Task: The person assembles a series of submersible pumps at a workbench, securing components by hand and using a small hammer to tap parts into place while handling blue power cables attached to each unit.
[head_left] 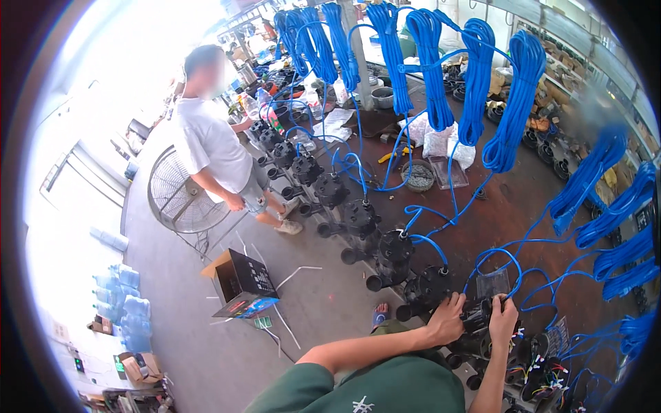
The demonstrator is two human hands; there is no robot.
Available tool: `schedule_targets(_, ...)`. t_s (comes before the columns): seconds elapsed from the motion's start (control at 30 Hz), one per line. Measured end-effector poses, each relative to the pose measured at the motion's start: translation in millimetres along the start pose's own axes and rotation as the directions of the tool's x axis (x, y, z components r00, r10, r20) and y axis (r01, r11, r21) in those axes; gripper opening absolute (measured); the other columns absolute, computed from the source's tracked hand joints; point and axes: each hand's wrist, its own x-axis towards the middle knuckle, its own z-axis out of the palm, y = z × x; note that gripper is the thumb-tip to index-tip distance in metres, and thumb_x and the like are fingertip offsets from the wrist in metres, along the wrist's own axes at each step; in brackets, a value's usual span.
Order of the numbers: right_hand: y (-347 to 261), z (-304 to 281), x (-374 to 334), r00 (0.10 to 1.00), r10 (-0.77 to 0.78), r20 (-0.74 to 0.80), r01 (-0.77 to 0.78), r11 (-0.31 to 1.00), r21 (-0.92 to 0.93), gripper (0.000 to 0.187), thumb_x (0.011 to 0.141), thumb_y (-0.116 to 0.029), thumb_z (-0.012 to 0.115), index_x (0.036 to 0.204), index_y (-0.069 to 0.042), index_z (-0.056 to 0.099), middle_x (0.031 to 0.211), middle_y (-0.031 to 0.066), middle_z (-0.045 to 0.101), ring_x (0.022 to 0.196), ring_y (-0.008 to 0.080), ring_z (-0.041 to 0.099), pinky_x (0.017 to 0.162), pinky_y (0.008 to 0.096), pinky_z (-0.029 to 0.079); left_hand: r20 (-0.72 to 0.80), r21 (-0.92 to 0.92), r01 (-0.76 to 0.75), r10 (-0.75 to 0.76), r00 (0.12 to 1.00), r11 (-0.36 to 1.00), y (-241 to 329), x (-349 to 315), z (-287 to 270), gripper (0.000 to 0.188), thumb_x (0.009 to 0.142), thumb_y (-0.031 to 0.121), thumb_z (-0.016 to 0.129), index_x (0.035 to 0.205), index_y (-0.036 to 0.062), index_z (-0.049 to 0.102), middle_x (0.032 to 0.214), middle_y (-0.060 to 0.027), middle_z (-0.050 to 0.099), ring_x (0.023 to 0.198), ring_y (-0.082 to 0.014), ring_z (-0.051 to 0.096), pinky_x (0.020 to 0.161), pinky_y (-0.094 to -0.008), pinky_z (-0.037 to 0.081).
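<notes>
A black pump housing [475, 314] stands at the table's near edge, between my two hands. My left hand [446, 320] closes on its left side. On the other side my right hand [504, 320] has its fingers bent round the housing's upper edge, close to a blue cable [511, 265] that loops over the top. Exactly where the fingertips press is hidden. Beside my left hand is another black pump housing [427, 288] with a blue cable rising from its lid. A small clear plastic tray [493, 283] lies just behind my hands.
Several similar housings [330, 189] line the table edge toward the far left. Coiled blue cables [516, 103] hang above the brown table [496, 206]. A grey bowl [418, 176] and yellow-handled pliers [395, 153] lie farther back. A person [213, 144] stands by a fan [182, 189]; a carton [241, 282] sits nearby.
</notes>
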Motion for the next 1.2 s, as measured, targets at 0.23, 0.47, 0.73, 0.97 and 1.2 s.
schedule_targets(0.23, 42, 0, 11, 1.000, -0.015, 0.022, 0.012, 0.992, 0.124, 0.022, 0.105, -0.016, 0.061, 0.105, 0.005, 0.067, 0.092, 0.0167, 0.071, 0.082, 0.0261, 0.065, 0.079, 0.0385, 0.052, -0.087, 0.049, 0.185, -0.180, 0.980, 0.982, 30, 7, 9, 0.049, 0.081, 0.025, 0.068, 0.112, -0.0129, 0.071, 0.158, -0.0305, 0.034, 0.143, -0.0474, 0.034, 0.113, -0.0546, 0.035)
schedule_targets(0.47, 46, -2, 1, 0.999, 0.046, -0.020, -0.042, 0.984, 0.174, 0.022, 0.105, -0.016, 0.061, 0.106, 0.005, 0.066, 0.094, 0.0172, 0.071, 0.086, 0.0269, 0.066, 0.082, 0.0388, 0.051, 0.036, 0.166, 0.139, -0.146, 0.989, 0.976, 41, 8, -15, 0.060, 0.086, 0.035, 0.064, 0.130, -0.0054, 0.068, 0.159, -0.0322, 0.033, 0.146, -0.0499, 0.031, 0.113, -0.0612, 0.033)
schedule_targets(0.73, 24, -1, -11, 0.999, 0.010, -0.030, -0.006, 0.989, 0.148, 0.020, 0.107, -0.015, 0.060, 0.103, 0.004, 0.066, 0.085, 0.0109, 0.070, 0.076, 0.0202, 0.066, 0.073, 0.0359, 0.051, 0.053, 0.123, 0.043, -0.049, 0.997, 0.992, 23, 1, -11, 0.066, 0.084, 0.042, 0.070, 0.135, -0.0009, 0.067, 0.162, -0.0337, 0.029, 0.145, -0.0518, 0.031, 0.110, -0.0628, 0.037)
schedule_targets(0.97, 30, 0, -17, 0.994, -0.036, -0.102, 0.046, 0.994, 0.096, 0.021, 0.107, -0.014, 0.059, 0.103, 0.005, 0.065, 0.085, 0.0153, 0.070, 0.076, 0.0285, 0.065, 0.072, 0.0400, 0.050, -0.029, 0.157, 0.062, -0.058, 0.998, 0.986, 22, -20, -8, 0.084, 0.088, 0.052, 0.074, 0.142, -0.0110, 0.057, 0.164, -0.0322, 0.028, 0.141, -0.0499, 0.041, 0.111, -0.0589, 0.041)
schedule_targets(1.2, 35, 2, -23, 0.987, -0.051, -0.155, 0.057, 0.998, 0.033, 0.021, 0.107, -0.016, 0.059, 0.103, 0.004, 0.066, 0.088, 0.0168, 0.071, 0.079, 0.0319, 0.067, 0.074, 0.0425, 0.051, -0.059, 0.002, -0.032, 0.032, 0.998, 0.999, 3, -45, -12, 0.093, 0.094, 0.036, 0.072, 0.160, -0.0107, 0.025, 0.171, -0.0301, 0.018, 0.147, -0.0454, 0.040, 0.122, -0.0482, 0.034)
